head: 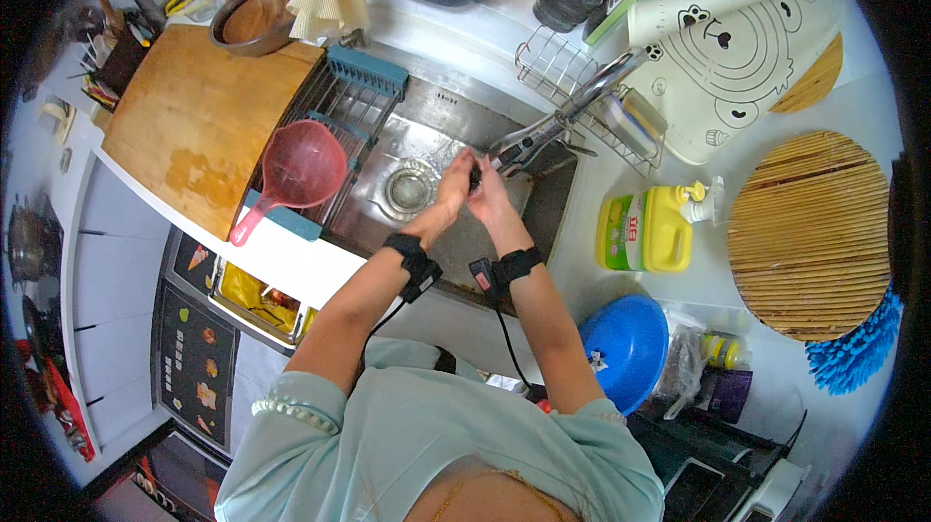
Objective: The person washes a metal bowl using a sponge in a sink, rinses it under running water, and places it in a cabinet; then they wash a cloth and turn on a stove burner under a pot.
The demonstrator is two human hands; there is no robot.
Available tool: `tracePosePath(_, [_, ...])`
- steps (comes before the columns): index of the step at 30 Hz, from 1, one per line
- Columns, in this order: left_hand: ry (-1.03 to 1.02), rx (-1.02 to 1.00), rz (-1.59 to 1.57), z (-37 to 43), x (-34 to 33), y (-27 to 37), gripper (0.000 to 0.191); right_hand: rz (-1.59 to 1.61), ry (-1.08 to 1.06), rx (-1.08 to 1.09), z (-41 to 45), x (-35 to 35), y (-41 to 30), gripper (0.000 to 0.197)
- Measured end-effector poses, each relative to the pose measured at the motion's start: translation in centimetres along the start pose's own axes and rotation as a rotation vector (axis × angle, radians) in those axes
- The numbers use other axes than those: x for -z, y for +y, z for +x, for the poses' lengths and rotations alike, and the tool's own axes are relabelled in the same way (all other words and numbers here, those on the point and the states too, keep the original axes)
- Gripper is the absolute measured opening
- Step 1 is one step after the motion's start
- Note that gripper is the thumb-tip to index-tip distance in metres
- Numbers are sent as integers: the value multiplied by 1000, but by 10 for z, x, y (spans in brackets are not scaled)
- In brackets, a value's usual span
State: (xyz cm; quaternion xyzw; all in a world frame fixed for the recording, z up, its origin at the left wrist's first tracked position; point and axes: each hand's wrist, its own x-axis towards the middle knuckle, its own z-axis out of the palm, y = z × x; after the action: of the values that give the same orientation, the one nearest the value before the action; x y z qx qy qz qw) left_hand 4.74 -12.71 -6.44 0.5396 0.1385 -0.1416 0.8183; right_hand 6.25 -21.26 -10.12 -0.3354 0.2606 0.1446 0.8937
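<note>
Both hands are close together over a stainless steel sink (465,246), at the end of the metal faucet (531,140). My left hand (454,184) and my right hand (489,191) are cupped around a small dark thing that shows between them. What it is, and which hand grips it, I cannot tell. The sink's drain strainer (409,190) lies just left of the hands. Further left, a pink plastic ladle (305,164) rests on a rack (367,71) across the sink.
A wooden cutting board (196,115) lies left of the sink, with a metal bowl (251,42) at its back edge. A wire caddy (556,64) stands behind the faucet. To the right are a yellow detergent jug (665,231), a blue basin (629,355) and a round slatted mat (811,231).
</note>
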Motion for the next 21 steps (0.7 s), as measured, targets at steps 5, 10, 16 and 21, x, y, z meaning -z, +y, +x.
tracePosePath(5, [-13, -9, -61, -2, 0, -13, 34, 99, -252, -66, 9, 0, -20, 15])
tracePosePath(10, [-97, 187, -324, -1, 0, 14, 27, -414, -5, 218, -10, -18, -14, 14])
tracePosePath(16, [-114, 322, -419, 23, -27, -9, 22, -534, 482, 378, 29, 57, -96, 34])
tracePosePath(21, [-78, 531, -534, 19, -24, -1, 23, -478, 650, 339, 21, 51, -146, 42])
